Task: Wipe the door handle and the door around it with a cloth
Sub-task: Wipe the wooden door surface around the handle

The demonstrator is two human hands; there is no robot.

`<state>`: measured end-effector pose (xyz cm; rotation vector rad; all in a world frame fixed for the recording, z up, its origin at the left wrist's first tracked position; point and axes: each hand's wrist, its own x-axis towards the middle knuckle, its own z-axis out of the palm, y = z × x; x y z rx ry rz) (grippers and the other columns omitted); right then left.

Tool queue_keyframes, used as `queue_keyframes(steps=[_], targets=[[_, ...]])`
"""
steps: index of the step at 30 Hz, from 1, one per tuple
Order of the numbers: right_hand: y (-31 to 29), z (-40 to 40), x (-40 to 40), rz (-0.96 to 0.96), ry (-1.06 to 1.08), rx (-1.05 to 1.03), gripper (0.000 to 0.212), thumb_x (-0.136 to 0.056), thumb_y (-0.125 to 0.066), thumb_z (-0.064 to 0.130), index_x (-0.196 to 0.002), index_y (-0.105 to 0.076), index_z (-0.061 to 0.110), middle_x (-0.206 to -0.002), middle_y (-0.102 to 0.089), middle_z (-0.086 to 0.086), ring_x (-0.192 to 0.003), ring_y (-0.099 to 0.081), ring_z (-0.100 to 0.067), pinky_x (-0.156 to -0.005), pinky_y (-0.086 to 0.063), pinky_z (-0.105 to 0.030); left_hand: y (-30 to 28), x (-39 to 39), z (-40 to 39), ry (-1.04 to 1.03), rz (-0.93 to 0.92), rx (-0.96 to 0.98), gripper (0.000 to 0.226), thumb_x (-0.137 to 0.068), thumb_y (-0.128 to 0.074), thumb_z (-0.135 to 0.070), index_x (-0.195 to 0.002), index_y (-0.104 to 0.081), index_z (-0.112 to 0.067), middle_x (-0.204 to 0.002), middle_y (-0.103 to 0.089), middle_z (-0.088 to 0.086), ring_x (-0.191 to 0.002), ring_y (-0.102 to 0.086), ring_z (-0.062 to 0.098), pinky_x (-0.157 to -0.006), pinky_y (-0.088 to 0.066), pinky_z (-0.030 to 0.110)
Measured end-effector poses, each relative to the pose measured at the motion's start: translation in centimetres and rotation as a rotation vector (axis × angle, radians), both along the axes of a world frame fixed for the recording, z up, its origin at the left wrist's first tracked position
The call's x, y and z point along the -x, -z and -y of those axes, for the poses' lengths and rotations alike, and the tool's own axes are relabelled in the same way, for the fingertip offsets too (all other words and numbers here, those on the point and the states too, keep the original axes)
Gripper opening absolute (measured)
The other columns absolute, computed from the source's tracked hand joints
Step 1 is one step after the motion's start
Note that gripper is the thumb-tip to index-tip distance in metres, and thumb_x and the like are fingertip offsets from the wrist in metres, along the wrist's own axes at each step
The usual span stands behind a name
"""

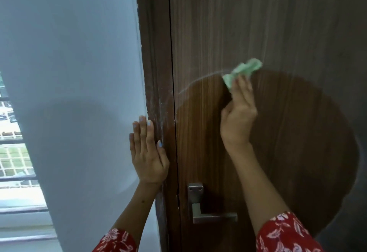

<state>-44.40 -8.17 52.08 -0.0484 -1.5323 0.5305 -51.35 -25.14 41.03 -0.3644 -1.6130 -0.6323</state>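
Note:
A brown wooden door (278, 33) fills the right half of the view. Its upper part looks dusty and pale, and a darker rounded patch spreads below. My right hand (239, 112) presses a crumpled green cloth (241, 71) against the door at the top edge of that dark patch, well above the handle. The silver lever handle (214, 217) on its metal plate (195, 194) sits low near the door's left edge, untouched. My left hand (148, 152) lies flat, fingers apart, on the white wall and the door frame (156, 72).
A white wall (79, 72) stands left of the dusty brown frame. At the far left a window (14, 142) with dark bars looks outside. Both my forearms wear red floral sleeves (288, 235).

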Motion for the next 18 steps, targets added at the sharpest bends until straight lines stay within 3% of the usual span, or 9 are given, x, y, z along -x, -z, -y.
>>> queue_keyframes(steps=[6,9,13,18], targets=[[4.2,4.9,0.9,0.093,-0.127,-0.73,0.033,-0.085,-0.045,-0.008,-0.114,-0.059,-0.008,-0.121,-0.06,-0.021,-0.119,-0.053,-0.03,-0.096,-0.047,-0.04,-0.1,-0.2,0.1,-0.012,0.012,0.008,0.052,-0.097,-0.028,-0.023,-0.147,-0.023,-0.011,-0.153,-0.025,0.011,-0.147,-0.015,0.023,-0.12,-0.013,0.038],[4.9,4.9,1.0,0.137,-0.138,-0.85,0.027,-0.089,-0.053,-0.003,-0.114,-0.061,-0.007,-0.122,-0.061,-0.019,-0.121,-0.052,-0.028,-0.095,-0.049,-0.036,-0.1,-0.3,0.1,-0.005,0.016,0.008,0.051,-0.096,-0.028,-0.022,-0.145,-0.025,-0.008,-0.152,-0.026,0.012,-0.147,-0.015,0.023,-0.12,-0.014,0.039],[0.7,4.2,1.2,0.089,-0.036,-0.665,0.036,-0.087,-0.042,-0.007,-0.119,-0.057,-0.007,-0.125,-0.057,-0.021,-0.122,-0.05,-0.031,-0.104,-0.038,-0.038,-0.1,-0.3,0.1,-0.018,0.023,0.016,0.053,-0.096,-0.029,-0.022,-0.146,-0.023,-0.01,-0.153,-0.024,0.011,-0.147,-0.015,0.023,-0.12,-0.012,0.038],[-1.0,-1.0,0.4,0.076,0.123,-0.165,0.045,-0.086,-0.041,-0.012,-0.131,-0.045,-0.006,-0.137,-0.046,-0.021,-0.133,-0.034,-0.033,-0.111,-0.022,-0.034,0.0,-0.1,0.1,-0.022,0.039,0.024,0.054,-0.097,-0.027,-0.025,-0.148,-0.019,-0.012,-0.155,-0.02,0.008,-0.147,-0.013,0.023,-0.121,-0.01,0.038]])
